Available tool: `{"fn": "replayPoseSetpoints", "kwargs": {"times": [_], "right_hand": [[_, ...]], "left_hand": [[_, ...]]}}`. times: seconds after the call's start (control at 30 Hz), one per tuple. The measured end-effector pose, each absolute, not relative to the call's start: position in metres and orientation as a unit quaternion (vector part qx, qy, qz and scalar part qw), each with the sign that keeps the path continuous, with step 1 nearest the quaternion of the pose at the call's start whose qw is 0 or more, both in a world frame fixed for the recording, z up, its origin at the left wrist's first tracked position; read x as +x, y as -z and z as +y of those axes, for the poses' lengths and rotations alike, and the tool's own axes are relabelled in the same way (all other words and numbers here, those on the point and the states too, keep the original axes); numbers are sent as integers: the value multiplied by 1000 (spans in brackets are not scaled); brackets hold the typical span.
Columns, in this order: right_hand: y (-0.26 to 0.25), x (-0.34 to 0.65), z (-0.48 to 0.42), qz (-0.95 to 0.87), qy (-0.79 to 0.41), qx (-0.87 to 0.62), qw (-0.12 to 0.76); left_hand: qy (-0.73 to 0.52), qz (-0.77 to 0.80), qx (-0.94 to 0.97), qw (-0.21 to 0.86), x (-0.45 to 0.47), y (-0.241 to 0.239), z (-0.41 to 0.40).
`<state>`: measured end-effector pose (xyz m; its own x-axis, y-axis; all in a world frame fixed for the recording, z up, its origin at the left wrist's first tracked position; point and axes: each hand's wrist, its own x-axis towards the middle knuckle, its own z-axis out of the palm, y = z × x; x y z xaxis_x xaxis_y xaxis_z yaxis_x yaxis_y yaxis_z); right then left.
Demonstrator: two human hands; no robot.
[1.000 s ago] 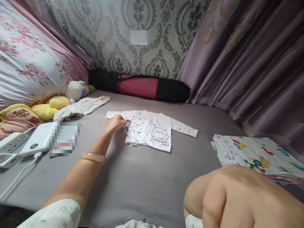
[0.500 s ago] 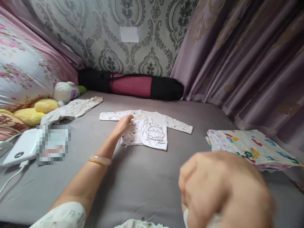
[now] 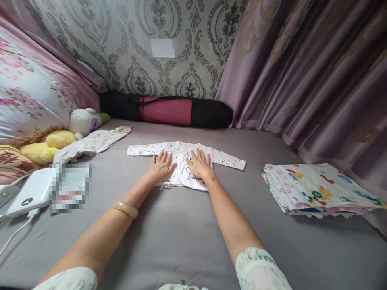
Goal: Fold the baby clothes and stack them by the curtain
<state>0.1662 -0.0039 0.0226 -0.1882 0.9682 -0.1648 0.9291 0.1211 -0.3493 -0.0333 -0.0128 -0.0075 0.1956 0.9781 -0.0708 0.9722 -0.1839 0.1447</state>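
Note:
A small white baby shirt [image 3: 181, 177] lies spread on the grey bed sheet [image 3: 187, 233], its patterned sleeves stretched out to both sides. On the left half of its front rests my left hand [image 3: 162, 166], flat with fingers apart. My right hand [image 3: 200, 164] lies flat on the right half, fingers spread, and covers most of the printed cartoon animal. Neither hand grips the cloth. A tie string shows at the bottom hem.
Folded patterned cloths [image 3: 320, 189] are stacked at the right. Another small garment [image 3: 90, 143] lies at the left by plush toys [image 3: 51, 145]. A white power bank [image 3: 30, 195] with a cable sits at the left front. A black and red long bag [image 3: 166, 110] lies along the wall.
My right hand has come from the near right, where it was raised and blurred, onto the shirt. My left hand has moved slightly down and flattened out. The shirt stays in place.

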Motion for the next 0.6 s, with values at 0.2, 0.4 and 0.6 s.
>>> {"fn": "replayPoseSetpoints", "kwargs": {"times": [0.2,0.4,0.6], "right_hand": [[-16,166,-7,-748,-176,-640,17],[-31,203,15,-730,-188,-643,138],[-34,280,16,-492,-68,-845,198]], "left_hand": [[-17,623,778,85,-35,3,-12],[-50,616,783,72,-34,-10,-6],[-95,622,776,42,-12,-20,9]]}}
